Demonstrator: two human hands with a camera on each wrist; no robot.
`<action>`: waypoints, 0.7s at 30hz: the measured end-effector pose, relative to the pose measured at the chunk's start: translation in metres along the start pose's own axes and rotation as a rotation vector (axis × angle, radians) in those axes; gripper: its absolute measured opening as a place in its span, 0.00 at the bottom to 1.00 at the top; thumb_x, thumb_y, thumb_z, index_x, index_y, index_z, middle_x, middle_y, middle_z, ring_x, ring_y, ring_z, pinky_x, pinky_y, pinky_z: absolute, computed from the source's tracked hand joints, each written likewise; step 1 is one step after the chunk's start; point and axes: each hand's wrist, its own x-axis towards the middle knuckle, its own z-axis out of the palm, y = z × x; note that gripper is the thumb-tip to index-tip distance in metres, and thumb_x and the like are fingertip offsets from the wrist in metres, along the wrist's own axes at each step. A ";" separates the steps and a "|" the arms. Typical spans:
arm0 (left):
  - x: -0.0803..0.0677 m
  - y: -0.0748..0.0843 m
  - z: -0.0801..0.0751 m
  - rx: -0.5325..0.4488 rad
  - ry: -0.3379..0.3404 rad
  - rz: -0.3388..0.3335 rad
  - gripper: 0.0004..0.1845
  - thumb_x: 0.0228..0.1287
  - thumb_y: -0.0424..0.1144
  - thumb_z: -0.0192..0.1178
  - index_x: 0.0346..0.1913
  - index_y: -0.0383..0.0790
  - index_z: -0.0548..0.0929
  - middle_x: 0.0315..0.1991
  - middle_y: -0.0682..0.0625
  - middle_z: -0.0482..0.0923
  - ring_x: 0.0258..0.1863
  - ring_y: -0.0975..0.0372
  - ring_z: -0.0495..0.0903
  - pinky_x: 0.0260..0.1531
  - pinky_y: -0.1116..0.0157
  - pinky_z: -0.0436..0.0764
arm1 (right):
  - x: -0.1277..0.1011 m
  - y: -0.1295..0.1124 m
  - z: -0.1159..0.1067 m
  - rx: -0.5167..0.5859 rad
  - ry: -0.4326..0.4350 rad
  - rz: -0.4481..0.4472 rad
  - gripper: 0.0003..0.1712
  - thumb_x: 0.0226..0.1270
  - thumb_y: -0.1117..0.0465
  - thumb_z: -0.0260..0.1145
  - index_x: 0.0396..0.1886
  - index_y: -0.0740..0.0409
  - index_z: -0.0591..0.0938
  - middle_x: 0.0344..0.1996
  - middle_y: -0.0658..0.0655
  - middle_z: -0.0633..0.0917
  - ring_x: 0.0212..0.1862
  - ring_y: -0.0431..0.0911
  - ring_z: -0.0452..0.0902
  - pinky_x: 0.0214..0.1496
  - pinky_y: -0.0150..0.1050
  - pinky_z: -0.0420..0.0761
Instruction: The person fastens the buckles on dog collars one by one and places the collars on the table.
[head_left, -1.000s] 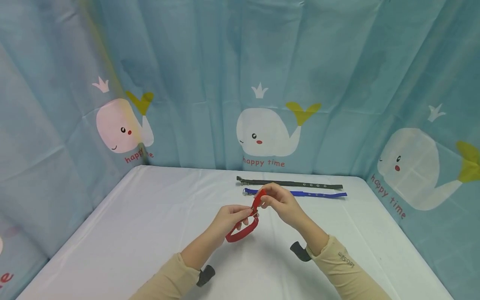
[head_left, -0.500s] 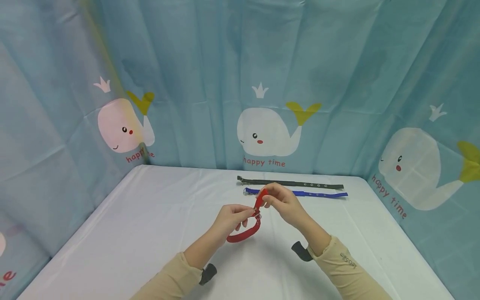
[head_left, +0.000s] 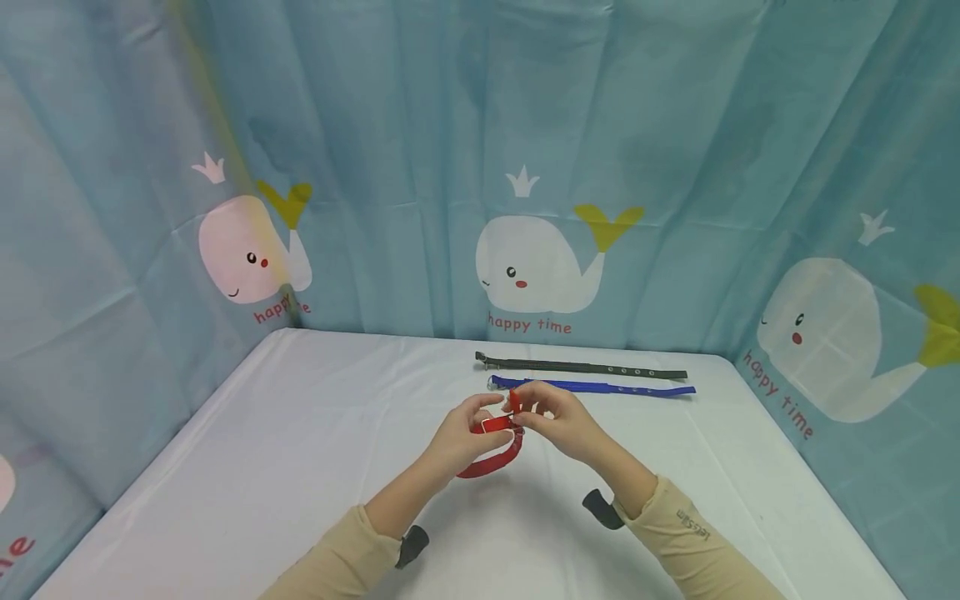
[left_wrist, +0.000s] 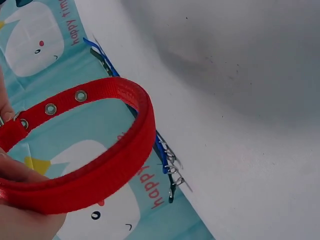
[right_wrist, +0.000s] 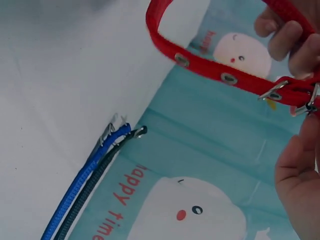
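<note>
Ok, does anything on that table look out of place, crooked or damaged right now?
Nothing stands out. The black collar and blue collar lie straight, side by side, at the far side of the white table. The red collar is looped, held above the table by the left hand and right hand. No damage shows.

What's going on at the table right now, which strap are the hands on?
A person is working a red collar with both hands above the white table. The left hand pinches it by the metal buckle, and the right hand pinches the strap end at that buckle, so the collar forms a loop. A blue collar and a dark collar lie flat side by side at the far edge, untouched.
</note>
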 end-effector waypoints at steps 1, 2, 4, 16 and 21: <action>0.000 0.000 0.000 0.004 -0.003 0.012 0.34 0.57 0.39 0.69 0.67 0.44 0.71 0.51 0.42 0.79 0.50 0.51 0.77 0.46 0.52 0.81 | -0.001 0.001 0.000 -0.007 -0.001 -0.006 0.13 0.66 0.67 0.65 0.49 0.64 0.81 0.41 0.57 0.84 0.42 0.46 0.77 0.42 0.38 0.79; -0.001 0.000 -0.001 0.007 -0.008 0.025 0.35 0.57 0.39 0.69 0.68 0.43 0.69 0.51 0.42 0.79 0.50 0.51 0.77 0.46 0.52 0.81 | -0.001 0.001 0.001 -0.012 0.002 -0.012 0.13 0.65 0.67 0.66 0.49 0.64 0.81 0.41 0.57 0.85 0.41 0.45 0.77 0.41 0.37 0.79; -0.002 -0.002 -0.002 0.020 -0.013 0.053 0.35 0.58 0.38 0.69 0.68 0.42 0.68 0.49 0.43 0.80 0.48 0.53 0.78 0.45 0.53 0.81 | -0.003 0.002 0.000 -0.021 0.024 -0.023 0.14 0.64 0.67 0.67 0.49 0.65 0.82 0.39 0.57 0.85 0.39 0.44 0.76 0.38 0.36 0.79; -0.004 -0.009 -0.007 -0.047 0.060 0.081 0.14 0.62 0.37 0.66 0.47 0.33 0.81 0.41 0.47 0.83 0.42 0.57 0.81 0.46 0.57 0.80 | -0.004 0.006 0.000 0.026 0.141 -0.123 0.11 0.59 0.73 0.69 0.43 0.71 0.85 0.32 0.60 0.84 0.33 0.41 0.77 0.36 0.34 0.81; -0.003 -0.007 -0.007 -0.114 0.084 0.068 0.16 0.63 0.37 0.66 0.50 0.34 0.81 0.42 0.47 0.83 0.44 0.56 0.80 0.47 0.55 0.79 | -0.004 0.006 0.003 -0.009 0.244 -0.157 0.14 0.55 0.74 0.70 0.43 0.70 0.84 0.32 0.61 0.86 0.32 0.40 0.78 0.34 0.33 0.80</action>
